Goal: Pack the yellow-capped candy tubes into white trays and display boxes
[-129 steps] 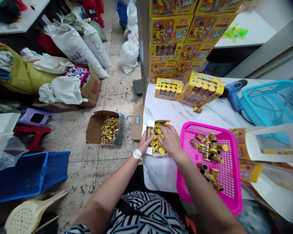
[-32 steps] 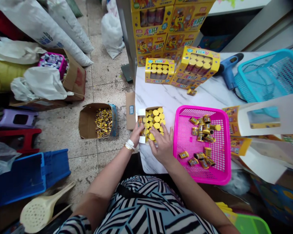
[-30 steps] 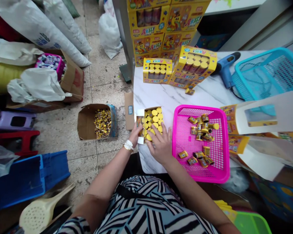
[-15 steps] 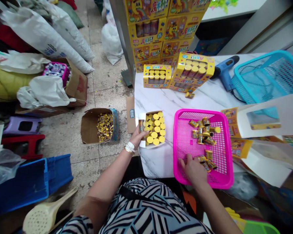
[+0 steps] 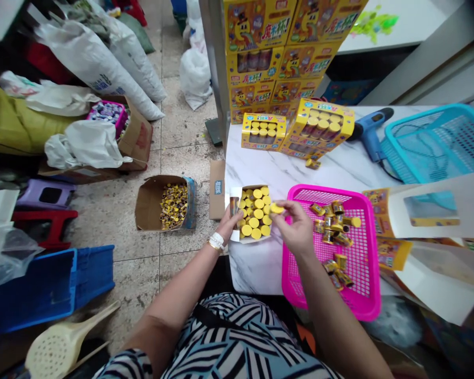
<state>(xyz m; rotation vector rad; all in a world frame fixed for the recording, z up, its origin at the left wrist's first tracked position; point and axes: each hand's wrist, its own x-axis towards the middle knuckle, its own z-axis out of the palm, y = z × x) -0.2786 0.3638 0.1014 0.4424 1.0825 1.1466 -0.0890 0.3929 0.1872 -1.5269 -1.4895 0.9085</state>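
Note:
My left hand [image 5: 229, 223] grips the left side of an open carton [image 5: 235, 192], its thumb over the edge. Rows of small tubs with yellow lids [image 5: 255, 222] fill the carton. Between the thumb and fingers of my right hand [image 5: 296, 226] is a yellow-capped tub [image 5: 277, 208], held at the carton's right edge. Beneath my right wrist lies a pink basket [image 5: 332, 190] with several loose small tubs [image 5: 328, 223] in two clusters.
Behind stand two filled yellow display boxes [image 5: 263, 131] and a tall stack of similar boxes [image 5: 256, 63]. A blue heat gun [image 5: 369, 134] lies beside a turquoise basket [image 5: 430, 123]. Folded packaging [image 5: 430, 208] is at right. A cardboard box [image 5: 148, 205] of small pieces sits on the floor.
My right hand has risen out of the pink basket and moved left to the carton with a yellow-capped tub. My left hand stays on the carton. The view has shifted slightly.

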